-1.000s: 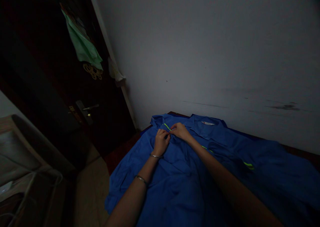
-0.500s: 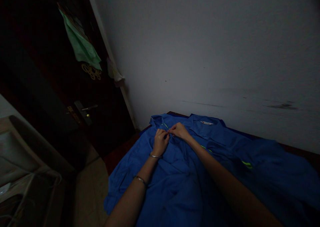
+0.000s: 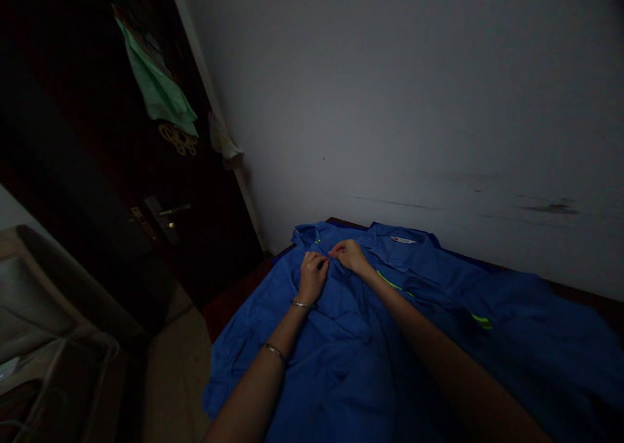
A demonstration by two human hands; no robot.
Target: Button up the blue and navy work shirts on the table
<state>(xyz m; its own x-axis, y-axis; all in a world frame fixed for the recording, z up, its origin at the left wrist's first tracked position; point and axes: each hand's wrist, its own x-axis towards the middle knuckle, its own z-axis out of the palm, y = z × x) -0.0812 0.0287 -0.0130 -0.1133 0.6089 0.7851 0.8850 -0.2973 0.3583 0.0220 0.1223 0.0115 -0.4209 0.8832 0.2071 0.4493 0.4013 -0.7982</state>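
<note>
A blue work shirt [image 3: 370,339] with thin yellow-green stripes lies spread on a bed against the wall, its collar and white label at the far end. My left hand [image 3: 312,275] and my right hand [image 3: 347,254] meet just below the collar. Both have their fingers pinched on the shirt's front edges, held close together. Bracelets ring my left wrist and forearm. Whatever lies between the fingertips is too small and dark to make out.
A dark wooden door [image 3: 121,144] with a metal handle stands at the left, a pale green cloth [image 3: 158,82] hanging on it. A grey wall [image 3: 414,105] runs behind the bed. Cables and furniture [image 3: 43,339] fill the lower left.
My two hands have stayed at the same place near the collar and drawn slightly closer. The yellow-green stripe between them is now mostly covered.
</note>
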